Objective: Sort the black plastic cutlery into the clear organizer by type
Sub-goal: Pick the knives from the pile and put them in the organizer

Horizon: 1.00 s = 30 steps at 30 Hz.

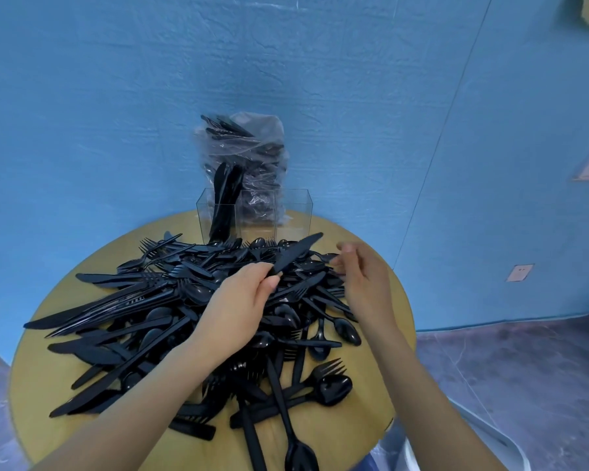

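Note:
A big heap of black plastic cutlery (184, 314), knives, forks and spoons mixed, covers the round wooden table (371, 396). My left hand (242, 300) pinches the handle of a black knife (298, 251), whose blade points up and right above the heap. My right hand (361, 277) hovers over the heap's right side with fingers loosely curled, holding nothing. The clear organizer (295, 212) stands at the table's far edge; its left compartment holds several upright knives (223, 202), the other two look empty.
A clear plastic bag of more black cutlery (249, 154) leans on the blue wall behind the organizer. The table edge curves close on both sides, with grey floor (507, 368) beyond on the right.

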### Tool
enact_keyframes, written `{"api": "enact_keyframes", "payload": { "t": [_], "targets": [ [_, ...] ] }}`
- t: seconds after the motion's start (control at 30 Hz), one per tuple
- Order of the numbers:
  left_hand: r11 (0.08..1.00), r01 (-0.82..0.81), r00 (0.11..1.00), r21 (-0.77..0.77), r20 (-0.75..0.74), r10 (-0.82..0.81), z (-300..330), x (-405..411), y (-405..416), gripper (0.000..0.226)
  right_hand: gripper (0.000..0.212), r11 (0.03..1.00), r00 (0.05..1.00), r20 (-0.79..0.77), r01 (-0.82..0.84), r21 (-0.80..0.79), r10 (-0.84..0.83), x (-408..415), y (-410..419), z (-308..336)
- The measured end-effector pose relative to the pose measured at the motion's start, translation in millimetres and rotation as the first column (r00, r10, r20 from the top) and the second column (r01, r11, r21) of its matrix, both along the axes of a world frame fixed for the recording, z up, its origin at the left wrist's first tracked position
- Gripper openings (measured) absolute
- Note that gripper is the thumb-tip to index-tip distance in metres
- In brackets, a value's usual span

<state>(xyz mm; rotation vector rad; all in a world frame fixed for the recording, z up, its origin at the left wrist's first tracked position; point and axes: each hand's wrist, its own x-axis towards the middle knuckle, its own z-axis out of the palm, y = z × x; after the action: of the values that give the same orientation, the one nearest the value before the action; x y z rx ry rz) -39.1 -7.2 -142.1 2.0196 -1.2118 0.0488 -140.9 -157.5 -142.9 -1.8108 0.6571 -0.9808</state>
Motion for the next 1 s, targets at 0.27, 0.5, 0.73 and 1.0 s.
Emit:
{"api": "enact_keyframes", "payload": {
  "t": [0.27,0.5,0.73,1.0],
  "targets": [
    [0.996,-0.089,0.994,-0.013,-0.072,0.088,-4.4,18.1,7.1,0.024,0.05,0.954,0.806,-0.592,-0.176,-0.241,-0.001,17.7,-16.0,-33.3],
    [0.996,-0.088,0.992,0.015,-0.088,0.089,-5.1,22.4,4.0,0.023,0.024,0.927,0.821,-0.571,-0.232,-0.293,0.025,28.3,-22.0,-33.0],
    [0.995,-0.093,0.993,0.018,-0.065,0.094,-4.4,25.2,-3.3,0.028,0.011,0.97,0.938,-0.287,-0.228,-0.089,0.194,13.5,-35.2,-15.8],
    [0.992,-0.129,0.991,0.002,0.034,0.129,-4.7,26.2,-10.2,0.028,0.009,0.975,0.983,0.045,-0.185,0.125,0.18,3.0,-29.0,8.9]
  ]
}}
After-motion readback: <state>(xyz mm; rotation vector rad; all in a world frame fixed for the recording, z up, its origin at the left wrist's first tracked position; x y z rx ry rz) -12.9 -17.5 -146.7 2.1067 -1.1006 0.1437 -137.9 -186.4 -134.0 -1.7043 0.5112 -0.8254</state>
